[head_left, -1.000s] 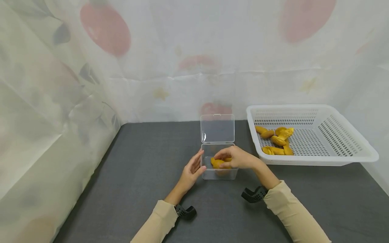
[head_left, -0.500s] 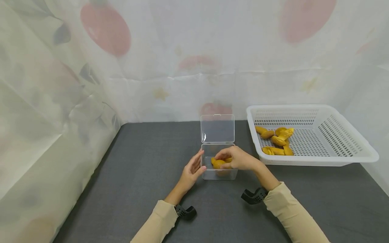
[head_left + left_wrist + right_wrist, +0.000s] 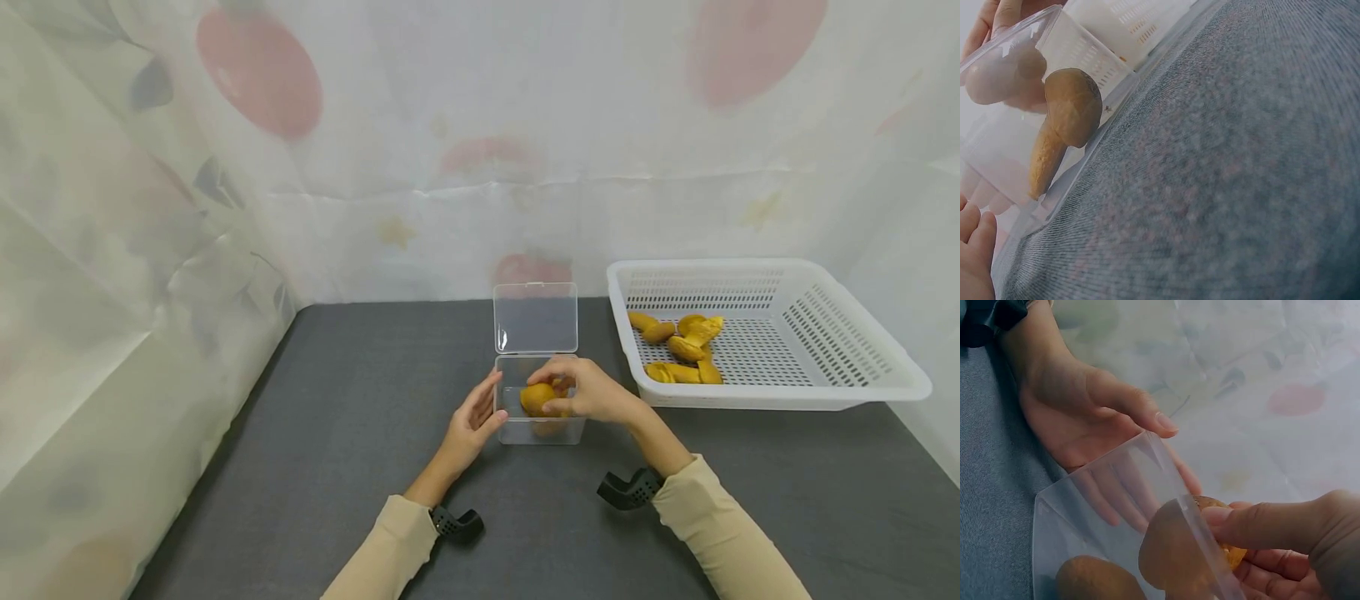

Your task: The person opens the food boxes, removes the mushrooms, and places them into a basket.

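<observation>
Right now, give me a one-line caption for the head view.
Right hand holds a yellow piece over the open clear box, left hand steadying its side.

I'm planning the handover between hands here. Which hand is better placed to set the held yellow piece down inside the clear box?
The right hand. It already pinches the yellow piece over the open clear box. The left hand rests flat against the box's left wall, likely steadying it.

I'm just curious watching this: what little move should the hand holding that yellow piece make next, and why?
Probably lower and release it. The right hand pinches a yellow piece just over the open clear box, which the left hand steadies; another piece already lies inside.
</observation>
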Demonstrator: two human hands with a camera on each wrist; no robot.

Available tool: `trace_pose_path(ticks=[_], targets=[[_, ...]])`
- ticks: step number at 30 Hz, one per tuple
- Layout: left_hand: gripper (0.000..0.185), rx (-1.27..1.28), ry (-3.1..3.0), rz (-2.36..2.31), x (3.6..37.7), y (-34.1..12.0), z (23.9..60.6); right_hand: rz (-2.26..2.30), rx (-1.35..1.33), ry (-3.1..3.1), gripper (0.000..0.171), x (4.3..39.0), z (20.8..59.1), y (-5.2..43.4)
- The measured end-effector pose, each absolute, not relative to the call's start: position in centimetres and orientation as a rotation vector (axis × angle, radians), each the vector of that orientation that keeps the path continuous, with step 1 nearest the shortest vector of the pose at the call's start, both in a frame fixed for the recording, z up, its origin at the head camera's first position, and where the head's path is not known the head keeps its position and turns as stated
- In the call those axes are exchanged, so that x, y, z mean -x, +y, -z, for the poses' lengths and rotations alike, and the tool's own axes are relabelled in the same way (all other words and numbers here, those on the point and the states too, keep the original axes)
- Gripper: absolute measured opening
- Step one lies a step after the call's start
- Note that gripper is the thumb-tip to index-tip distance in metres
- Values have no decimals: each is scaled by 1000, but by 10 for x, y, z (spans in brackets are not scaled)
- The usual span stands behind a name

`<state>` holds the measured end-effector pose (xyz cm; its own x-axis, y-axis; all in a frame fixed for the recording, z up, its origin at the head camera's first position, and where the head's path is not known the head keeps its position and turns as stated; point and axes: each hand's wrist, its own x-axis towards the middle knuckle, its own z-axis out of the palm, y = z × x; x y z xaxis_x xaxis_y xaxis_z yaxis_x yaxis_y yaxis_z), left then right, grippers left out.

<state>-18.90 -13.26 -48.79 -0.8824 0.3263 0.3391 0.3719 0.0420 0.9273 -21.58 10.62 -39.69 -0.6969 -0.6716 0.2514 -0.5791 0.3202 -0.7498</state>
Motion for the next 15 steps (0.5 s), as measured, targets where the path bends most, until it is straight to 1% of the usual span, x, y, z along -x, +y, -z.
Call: trace_pose_path(ticks=[11, 15], targets=[[59, 769, -2234, 2010, 189, -133, 488, 1433, 1064, 2506, 38, 213, 395, 109], [59, 769, -2233, 2013, 189, -133, 488, 1468, 1029, 2500, 37, 213, 395, 111]])
